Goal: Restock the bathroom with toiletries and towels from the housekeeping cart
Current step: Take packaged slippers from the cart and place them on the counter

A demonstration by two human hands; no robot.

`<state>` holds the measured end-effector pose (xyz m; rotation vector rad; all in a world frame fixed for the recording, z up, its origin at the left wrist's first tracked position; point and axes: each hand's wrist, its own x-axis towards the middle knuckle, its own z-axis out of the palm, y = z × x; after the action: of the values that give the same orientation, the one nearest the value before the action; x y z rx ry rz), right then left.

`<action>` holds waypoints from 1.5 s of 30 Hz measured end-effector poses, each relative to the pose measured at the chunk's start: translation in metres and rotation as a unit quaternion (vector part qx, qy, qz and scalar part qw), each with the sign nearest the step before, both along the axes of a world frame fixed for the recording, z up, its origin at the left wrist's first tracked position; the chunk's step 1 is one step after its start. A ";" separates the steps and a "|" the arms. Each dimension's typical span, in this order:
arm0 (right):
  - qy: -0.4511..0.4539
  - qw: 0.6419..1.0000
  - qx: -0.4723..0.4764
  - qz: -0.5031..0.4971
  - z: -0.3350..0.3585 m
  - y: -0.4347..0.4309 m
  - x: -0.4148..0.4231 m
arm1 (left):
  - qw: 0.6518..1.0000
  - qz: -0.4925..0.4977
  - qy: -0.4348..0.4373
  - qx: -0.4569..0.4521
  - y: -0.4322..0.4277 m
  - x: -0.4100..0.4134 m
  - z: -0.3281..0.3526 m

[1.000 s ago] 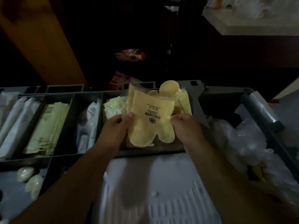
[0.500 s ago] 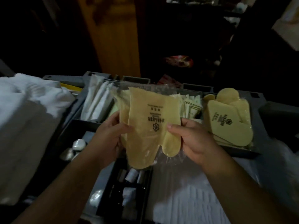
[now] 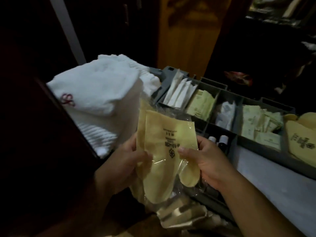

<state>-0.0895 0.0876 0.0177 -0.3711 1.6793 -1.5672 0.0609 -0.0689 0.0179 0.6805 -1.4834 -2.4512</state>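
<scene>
- The yellow mitt packet (image 3: 168, 147), sealed in clear wrap, is hanging upright in the air just over the near left corner of the cart tray (image 3: 220, 88), touching nothing but the two hands.
- The left hand (image 3: 126, 161) is pinching its left edge, thumb lying across the front. The right hand (image 3: 205, 161) is pinching the right edge the same way, fingers curling behind.
- The wrap is looking slick and slack at the bottom, so gripping the mitt itself through the film, rather than the loose film, is probably serving best. A light squeeze is likely being enough, as the packet is appearing soft and light.
- For carrying it to the bathroom, one hand is probably sufficing, freeing the other for a towel.
- The small bottles (image 3: 220, 140) are standing just behind the right hand, so lifting the packet clear before swinging it aside is the safer way.
- The white towels (image 3: 95, 86) are sitting stacked just beside the tray's left end. More yellow mitts (image 3: 301, 134) are lying at its right end, with sachets (image 3: 201, 103) filling the compartments between.
</scene>
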 end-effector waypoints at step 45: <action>0.023 0.804 -0.032 0.594 0.024 -0.048 0.529 | 0.825 0.558 0.026 -0.086 0.186 0.600 0.035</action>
<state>0.4394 0.0401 0.0421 -1.2149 0.9815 -0.6314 0.6606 0.1171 0.0526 1.0280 -0.8284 -1.3856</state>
